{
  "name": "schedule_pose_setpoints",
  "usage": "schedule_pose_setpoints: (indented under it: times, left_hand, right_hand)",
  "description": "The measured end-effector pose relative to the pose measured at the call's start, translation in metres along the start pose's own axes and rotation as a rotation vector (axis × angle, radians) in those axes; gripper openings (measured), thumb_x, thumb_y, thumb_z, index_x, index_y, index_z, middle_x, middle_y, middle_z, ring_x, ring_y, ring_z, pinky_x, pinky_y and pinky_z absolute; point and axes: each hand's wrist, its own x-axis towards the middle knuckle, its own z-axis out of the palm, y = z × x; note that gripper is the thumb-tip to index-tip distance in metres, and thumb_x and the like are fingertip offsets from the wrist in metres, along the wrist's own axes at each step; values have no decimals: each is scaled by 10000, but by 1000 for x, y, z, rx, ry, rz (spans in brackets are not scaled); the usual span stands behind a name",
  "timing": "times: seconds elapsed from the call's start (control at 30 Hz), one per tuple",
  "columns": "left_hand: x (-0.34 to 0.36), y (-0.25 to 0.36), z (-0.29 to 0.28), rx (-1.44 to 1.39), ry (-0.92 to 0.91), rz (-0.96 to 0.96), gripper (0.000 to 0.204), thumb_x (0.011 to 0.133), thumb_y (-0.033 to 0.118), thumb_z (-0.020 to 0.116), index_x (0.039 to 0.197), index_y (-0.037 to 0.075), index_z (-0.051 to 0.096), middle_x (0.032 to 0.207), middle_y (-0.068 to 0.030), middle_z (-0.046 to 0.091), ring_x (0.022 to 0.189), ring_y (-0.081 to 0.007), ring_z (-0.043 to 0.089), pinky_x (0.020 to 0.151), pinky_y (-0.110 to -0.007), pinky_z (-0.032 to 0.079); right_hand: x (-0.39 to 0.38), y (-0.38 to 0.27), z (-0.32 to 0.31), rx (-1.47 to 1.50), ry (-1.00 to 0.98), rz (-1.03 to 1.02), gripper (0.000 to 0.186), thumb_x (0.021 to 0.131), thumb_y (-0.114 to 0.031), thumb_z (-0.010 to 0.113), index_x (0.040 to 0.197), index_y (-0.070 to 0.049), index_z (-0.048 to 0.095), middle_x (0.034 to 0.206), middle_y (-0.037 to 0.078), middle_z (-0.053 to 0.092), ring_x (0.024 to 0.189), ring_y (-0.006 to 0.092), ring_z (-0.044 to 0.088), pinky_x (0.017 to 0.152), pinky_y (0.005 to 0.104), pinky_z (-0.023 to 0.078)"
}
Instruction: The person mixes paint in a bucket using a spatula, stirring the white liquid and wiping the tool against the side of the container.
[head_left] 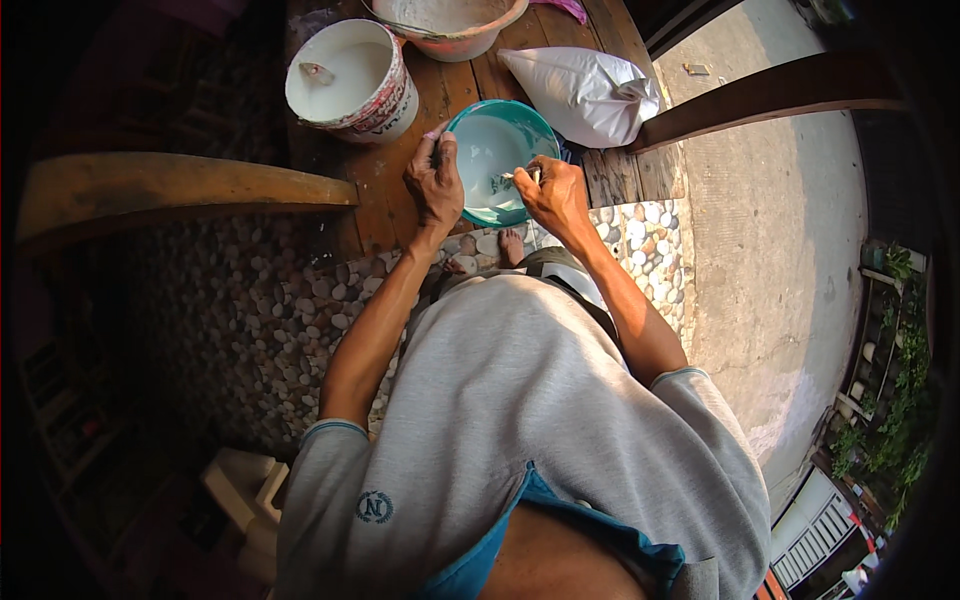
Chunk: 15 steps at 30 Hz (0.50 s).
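Observation:
A teal plastic bowl [462, 130] with a thin, whitish liquid stands near the front edge of the wooden table. My left hand [437, 185] grips the bowl's left rim, thumb up at the edge and fingers round the outside. Over the right side of the bowl, my right hand [556, 200] is closed round a pale, slim handle [536, 176]. The lower end of that tool dips toward the liquid, where a dark, mottled patch shows; its kind is too small to make out.
A white bucket [395, 113] of white paste with a small tool in it stands at the back left. Behind is a wide basin [455, 45] with white residue. A tied white plastic bag [580, 95] lies to the right. Curved wooden armrests [190, 200] flank the wooden table [440, 85].

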Motion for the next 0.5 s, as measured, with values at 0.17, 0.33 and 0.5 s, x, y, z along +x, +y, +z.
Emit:
schedule_pose_setpoints:
  times: [0.17,0.33,0.5]
  left_hand:
    - [-1,0,0,33,-3,32,318,966,269,523,1081,0,649,847,-120,661,769,-184,603,720,-330,483]
    - [-5,7,1,19,-34,-17,320,980,237,506,1113,-20,640,902,-80,642,827,-143,563,775,-292,455]
    - [-6,10,7,26,-49,16,314,975,237,514,1106,-19,642,892,-74,643,828,-141,564,772,-298,458]
  right_hand:
    - [2,-2,6,19,58,71,319,780,-235,611,750,78,664,569,258,579,567,378,648,565,414,519]
    - [11,3,0,-88,130,93,318,773,-223,593,710,83,656,580,263,585,577,388,650,575,434,522]
    - [24,-1,-5,-157,189,43,287,823,-218,613,730,52,635,606,224,611,590,383,649,585,435,519]
